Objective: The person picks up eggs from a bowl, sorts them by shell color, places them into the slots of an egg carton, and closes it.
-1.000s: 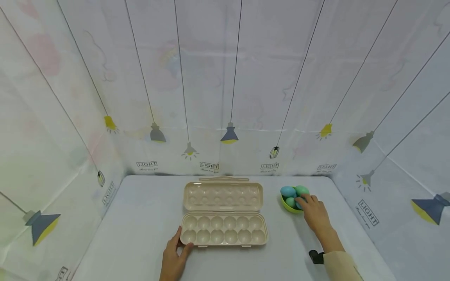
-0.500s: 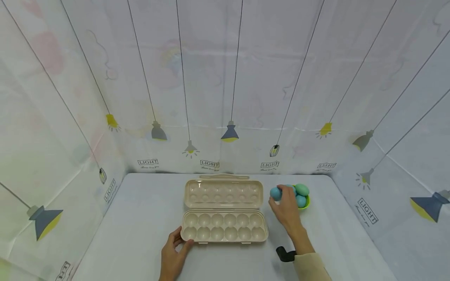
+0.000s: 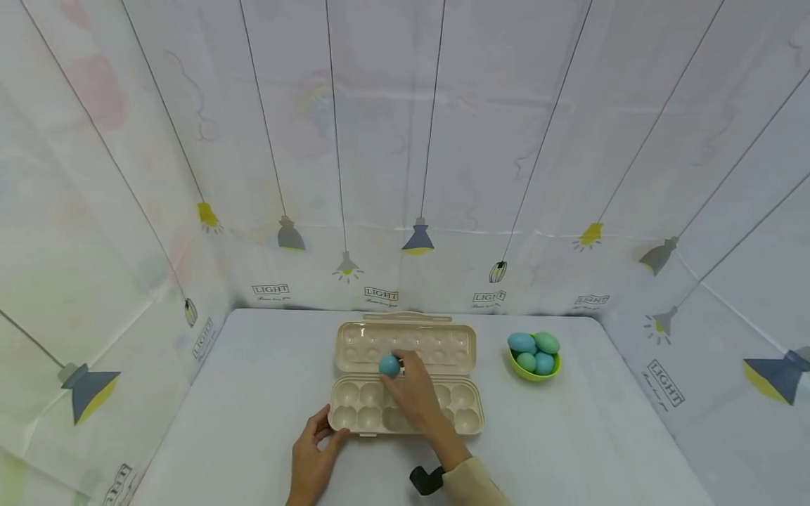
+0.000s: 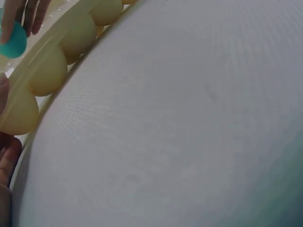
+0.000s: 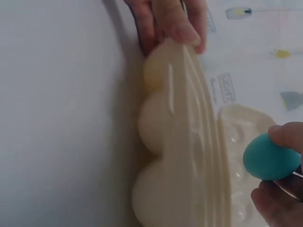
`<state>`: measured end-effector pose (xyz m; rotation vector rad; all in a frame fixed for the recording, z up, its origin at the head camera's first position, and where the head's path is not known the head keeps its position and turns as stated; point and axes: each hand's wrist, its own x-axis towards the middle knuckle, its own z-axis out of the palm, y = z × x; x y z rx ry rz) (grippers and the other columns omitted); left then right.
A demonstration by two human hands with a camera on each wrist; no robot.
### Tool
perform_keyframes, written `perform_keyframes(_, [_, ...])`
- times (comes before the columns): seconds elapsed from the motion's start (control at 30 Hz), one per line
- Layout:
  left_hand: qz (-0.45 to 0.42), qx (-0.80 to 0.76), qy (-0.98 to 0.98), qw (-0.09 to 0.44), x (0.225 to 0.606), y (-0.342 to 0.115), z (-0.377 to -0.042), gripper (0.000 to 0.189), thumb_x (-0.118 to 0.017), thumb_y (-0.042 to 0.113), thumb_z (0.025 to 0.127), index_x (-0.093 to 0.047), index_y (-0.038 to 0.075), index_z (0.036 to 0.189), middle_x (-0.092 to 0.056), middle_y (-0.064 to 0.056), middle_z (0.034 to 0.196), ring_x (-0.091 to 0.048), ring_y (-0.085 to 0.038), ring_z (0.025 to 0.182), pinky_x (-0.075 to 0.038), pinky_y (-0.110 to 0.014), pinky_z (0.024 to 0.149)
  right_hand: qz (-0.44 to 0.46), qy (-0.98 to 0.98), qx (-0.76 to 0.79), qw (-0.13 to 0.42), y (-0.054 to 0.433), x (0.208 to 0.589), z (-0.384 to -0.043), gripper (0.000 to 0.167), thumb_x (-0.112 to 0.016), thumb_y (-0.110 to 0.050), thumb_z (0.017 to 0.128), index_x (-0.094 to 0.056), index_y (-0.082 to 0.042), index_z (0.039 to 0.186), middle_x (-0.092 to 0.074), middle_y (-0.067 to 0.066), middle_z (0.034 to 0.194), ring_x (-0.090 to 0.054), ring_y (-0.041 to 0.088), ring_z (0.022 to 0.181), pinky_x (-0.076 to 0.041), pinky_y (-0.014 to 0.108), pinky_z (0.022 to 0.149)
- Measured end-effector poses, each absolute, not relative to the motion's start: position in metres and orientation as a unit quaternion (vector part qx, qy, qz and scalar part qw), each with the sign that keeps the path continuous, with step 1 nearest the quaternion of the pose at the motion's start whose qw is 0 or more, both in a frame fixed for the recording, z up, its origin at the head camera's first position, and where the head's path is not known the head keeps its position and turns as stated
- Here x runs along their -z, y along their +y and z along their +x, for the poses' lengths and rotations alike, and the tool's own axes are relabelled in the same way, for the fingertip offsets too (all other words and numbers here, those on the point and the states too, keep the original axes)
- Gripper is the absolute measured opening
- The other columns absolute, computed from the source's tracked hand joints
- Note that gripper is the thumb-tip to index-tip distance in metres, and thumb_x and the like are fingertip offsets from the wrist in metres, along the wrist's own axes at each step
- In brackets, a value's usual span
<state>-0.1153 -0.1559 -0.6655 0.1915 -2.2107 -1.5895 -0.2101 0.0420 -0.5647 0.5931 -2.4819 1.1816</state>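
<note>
A beige plastic egg carton [image 3: 467, 422] lies open on the white table, its lid [image 3: 452, 344] folded back and its rounded wells showing no eggs. My left hand [image 3: 312, 457] grips the front left corner; in the right wrist view its thumb [image 5: 187, 34] presses on the rim. Between the thumb and fingers of my right hand [image 3: 419, 393] is a blue egg [image 3: 389, 365], pinched above the back row of wells near the hinge. That hand and forearm cover several middle wells. From the left wrist, the egg [image 4: 14, 41] appears over the carton's far side.
To the right of the carton, a yellow-green bowl [image 3: 531, 376] holds several blue and green eggs [image 3: 545, 343]. A black wrist mount [image 3: 425, 481] sits beside the right sleeve [image 3: 473, 485]. Walls printed with lamps [image 3: 418, 237] border the table's back and sides.
My right hand has taken a blue egg from the bowl and carried it left until over the carton. The left hand has kept its grip on the carton's corner.
</note>
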Motion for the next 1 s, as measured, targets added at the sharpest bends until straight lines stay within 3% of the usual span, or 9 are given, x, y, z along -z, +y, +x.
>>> perform_keyframes(0.17, [0.067, 0.572, -0.792, 0.203, 0.666, -0.154, -0.119, 0.06, -0.083, 0.025, 0.084, -0.058, 0.007, 0.136, -0.071, -0.005, 0.119, -0.071, -0.015, 0.098, -0.057, -0.023, 0.089, 0.226, -0.868, -0.43, 0.102, 0.014, 0.574, -0.209, 0.044, -0.074, -0.012, 0.088, -0.056, 0.0, 0.127, -0.061, 0.012, 0.12, -0.061, 0.024, 0.108, -0.055, 0.038, 0.092])
perform_keyframes(0.33, [0.069, 0.573, -0.793, 0.196, 0.665, -0.153, -0.121, 0.059, -0.082, 0.025, 0.085, -0.058, 0.009, 0.136, -0.071, -0.004, 0.12, -0.071, -0.016, 0.099, -0.057, -0.02, 0.088, 0.243, -0.874, -0.411, 0.088, -0.005, 0.586, -0.208, 0.044, -0.076, -0.013, 0.086, -0.057, -0.003, 0.124, -0.059, 0.01, 0.119, -0.063, 0.023, 0.107, -0.056, 0.036, 0.094])
perform_keyframes(0.5, [0.072, 0.579, -0.788, 0.194, 0.664, -0.154, -0.122, 0.059, -0.083, 0.025, 0.084, -0.058, 0.009, 0.136, -0.071, -0.005, 0.119, -0.072, -0.018, 0.098, -0.057, -0.021, 0.086, 0.256, -0.895, -0.358, 0.073, -0.014, 0.595, -0.206, 0.043, -0.076, -0.02, 0.09, -0.058, -0.007, 0.126, -0.06, 0.005, 0.122, -0.063, 0.019, 0.111, -0.055, 0.033, 0.096])
perform_keyframes(0.77, [0.104, 0.565, -0.799, 0.178, 0.666, -0.153, -0.119, 0.064, -0.083, 0.034, 0.082, -0.058, 0.009, 0.136, -0.071, -0.006, 0.119, -0.071, -0.011, 0.095, -0.057, -0.019, 0.084, 0.296, -0.908, -0.273, 0.114, -0.019, 0.605, -0.202, 0.043, -0.077, -0.018, 0.089, -0.061, -0.006, 0.127, -0.064, 0.007, 0.125, -0.06, 0.022, 0.115, -0.053, 0.033, 0.1])
perform_keyframes(1.0, [0.118, 0.566, -0.796, 0.179, 0.668, -0.153, -0.116, 0.065, -0.085, 0.033, 0.08, -0.06, 0.01, 0.135, -0.072, -0.006, 0.119, -0.07, -0.004, 0.091, -0.054, -0.014, 0.082, 0.304, -0.907, -0.255, 0.144, -0.022, 0.614, -0.199, 0.042, -0.079, -0.016, 0.086, -0.062, -0.006, 0.123, -0.064, 0.008, 0.123, -0.06, 0.022, 0.116, -0.052, 0.035, 0.102])
